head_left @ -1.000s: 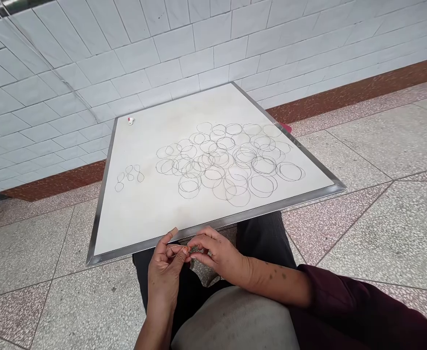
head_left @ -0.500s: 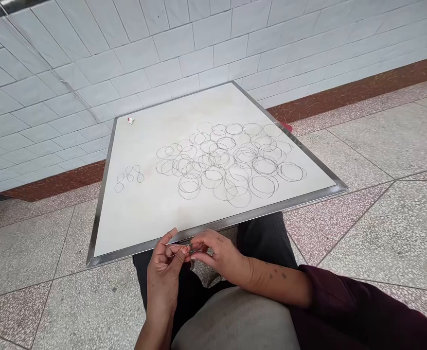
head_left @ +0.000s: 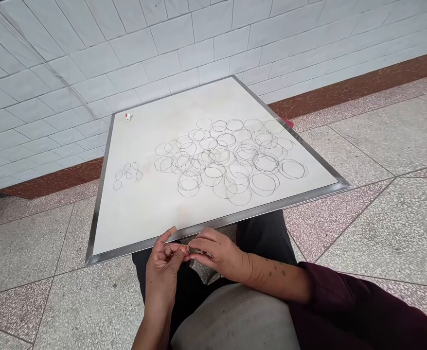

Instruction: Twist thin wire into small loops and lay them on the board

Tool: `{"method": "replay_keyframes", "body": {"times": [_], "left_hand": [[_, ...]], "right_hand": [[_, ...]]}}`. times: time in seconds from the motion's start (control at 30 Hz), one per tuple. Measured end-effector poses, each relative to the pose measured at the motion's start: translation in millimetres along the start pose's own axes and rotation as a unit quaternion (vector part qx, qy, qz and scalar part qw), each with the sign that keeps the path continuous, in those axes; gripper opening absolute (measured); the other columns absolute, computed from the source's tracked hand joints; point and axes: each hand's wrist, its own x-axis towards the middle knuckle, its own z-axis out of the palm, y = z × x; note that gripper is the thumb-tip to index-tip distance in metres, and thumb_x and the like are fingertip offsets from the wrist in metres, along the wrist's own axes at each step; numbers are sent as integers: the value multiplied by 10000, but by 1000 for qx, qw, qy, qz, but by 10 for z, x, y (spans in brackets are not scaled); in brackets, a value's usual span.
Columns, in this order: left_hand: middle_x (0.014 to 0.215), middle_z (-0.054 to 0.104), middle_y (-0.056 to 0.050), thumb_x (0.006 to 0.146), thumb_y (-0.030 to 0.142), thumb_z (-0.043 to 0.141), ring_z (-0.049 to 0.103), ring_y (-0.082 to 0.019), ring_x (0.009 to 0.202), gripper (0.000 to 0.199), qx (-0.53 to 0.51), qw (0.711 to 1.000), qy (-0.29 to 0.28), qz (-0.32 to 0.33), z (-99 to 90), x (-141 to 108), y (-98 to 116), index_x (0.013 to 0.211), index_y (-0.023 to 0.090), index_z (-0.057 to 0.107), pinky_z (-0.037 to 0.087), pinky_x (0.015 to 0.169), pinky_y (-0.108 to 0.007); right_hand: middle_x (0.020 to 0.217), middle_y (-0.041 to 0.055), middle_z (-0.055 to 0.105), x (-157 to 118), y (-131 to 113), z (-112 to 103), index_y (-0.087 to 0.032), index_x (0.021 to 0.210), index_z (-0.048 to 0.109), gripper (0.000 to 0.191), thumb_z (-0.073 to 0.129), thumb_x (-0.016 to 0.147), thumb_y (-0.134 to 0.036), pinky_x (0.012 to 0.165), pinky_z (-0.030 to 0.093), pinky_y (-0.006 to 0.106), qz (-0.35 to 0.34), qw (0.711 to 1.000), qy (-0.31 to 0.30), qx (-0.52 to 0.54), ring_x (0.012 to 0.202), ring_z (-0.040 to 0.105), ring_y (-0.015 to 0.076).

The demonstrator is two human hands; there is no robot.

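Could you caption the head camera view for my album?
Left hand and right hand pinch a thin strand beside a table of overlapping rings.

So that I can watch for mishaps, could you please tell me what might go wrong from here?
The thin strand pinched in the left hand, with the right hand at its end, might slip to the floor, since both hands are mostly beyond the table's near edge. The overlapping rings could snag if one is lifted. The figure-eight loops, near the left edge, might be brushed off.
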Motion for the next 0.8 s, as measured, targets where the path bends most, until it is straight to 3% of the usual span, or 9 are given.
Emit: {"method": "replay_keyframes", "body": {"times": [0.23, 0.5, 0.8], "left_hand": [[674, 674, 42, 700, 272, 785, 612, -124, 618, 620, 17, 1000, -19, -17, -4, -11, 72, 1269, 173, 559, 514, 702, -273], [669, 664, 35, 696, 241, 765, 601, -138, 608, 621, 54, 995, -72, -33, -75, 33, 90, 1272, 167, 544, 501, 680, -293], [675, 613, 63, 704, 233, 749, 578, -120, 640, 569, 41, 998, -40, -15, -61, 30, 22, 1245, 207, 572, 478, 703, -267]], "right_hand": [[879, 62, 648, -11, 30, -9, -187, 1001, 639, 89, 587, 938, -222, 727, 559, 280, -15, 999, -40, 4, 812, 591, 164], [858, 58, 658, -50, 64, 7, -177, 1021, 651, 114, 574, 951, -223, 725, 551, 282, -54, 997, -46, 30, 777, 596, 158], [902, 49, 625, -75, 19, -14, -183, 1061, 625, 198, 627, 925, -326, 722, 547, 276, 89, 984, -111, 106, 799, 592, 157]]}}
